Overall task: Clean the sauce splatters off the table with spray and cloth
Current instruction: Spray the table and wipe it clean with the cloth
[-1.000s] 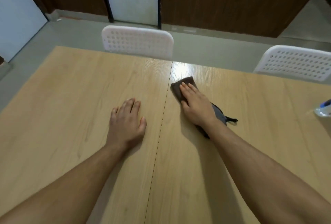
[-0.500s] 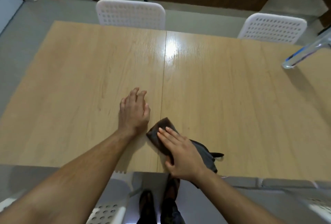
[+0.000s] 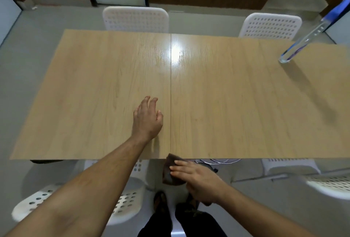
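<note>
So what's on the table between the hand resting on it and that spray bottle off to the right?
In the head view, only bare wood: the left hand and the spray bottle have just the table, its centre seam and a light glare between them.

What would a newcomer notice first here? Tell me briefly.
The left hand resting on the long wooden table near its centre seam. Next, the right hand holding a dark brown cloth just past the near edge. A clear spray bottle stands at the far right.
</note>
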